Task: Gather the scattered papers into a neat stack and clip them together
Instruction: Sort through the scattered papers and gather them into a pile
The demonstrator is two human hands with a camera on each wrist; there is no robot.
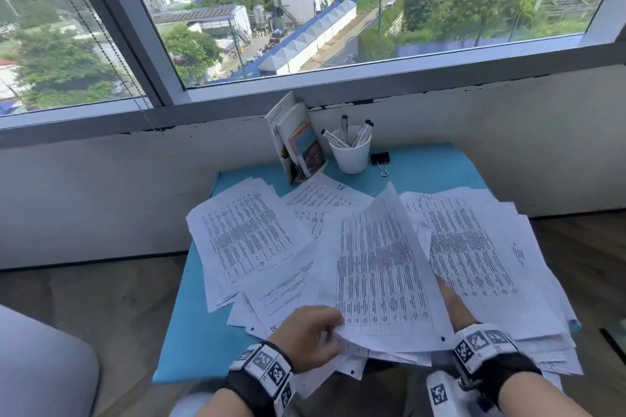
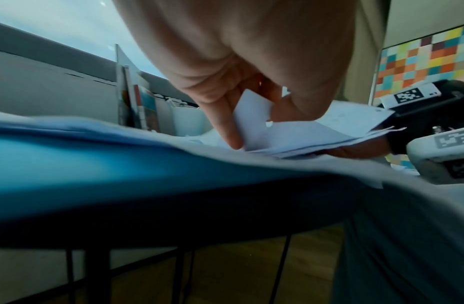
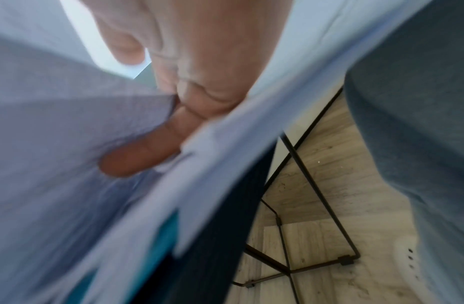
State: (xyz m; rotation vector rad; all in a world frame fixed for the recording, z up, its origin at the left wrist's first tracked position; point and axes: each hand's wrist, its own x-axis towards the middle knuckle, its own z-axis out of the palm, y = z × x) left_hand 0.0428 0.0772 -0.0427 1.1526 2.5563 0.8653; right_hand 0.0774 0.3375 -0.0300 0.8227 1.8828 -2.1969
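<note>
Printed papers lie scattered and overlapping over a blue table [image 1: 189, 332], in a left pile [image 1: 244, 237] and a right pile [image 1: 474, 247]. A bundle of sheets [image 1: 382, 267] is lifted off the near middle, its far edge raised. My left hand [image 1: 333, 328] pinches its near-left corner [image 2: 257, 115] between thumb and fingers. My right hand [image 1: 452, 301] grips the bundle's right edge and is mostly hidden behind it; one finger [image 3: 147, 154] lies tucked between sheets. A black binder clip [image 1: 380, 159] lies at the table's far side, untouched.
A white cup of markers [image 1: 350, 152] and a stand of books [image 1: 298, 142] are at the far edge against the window wall. Sheets overhang the near and right edges. A grey seat [image 1: 40, 366] sits at left. Thin black table legs [image 3: 311, 185] stand on wood floor.
</note>
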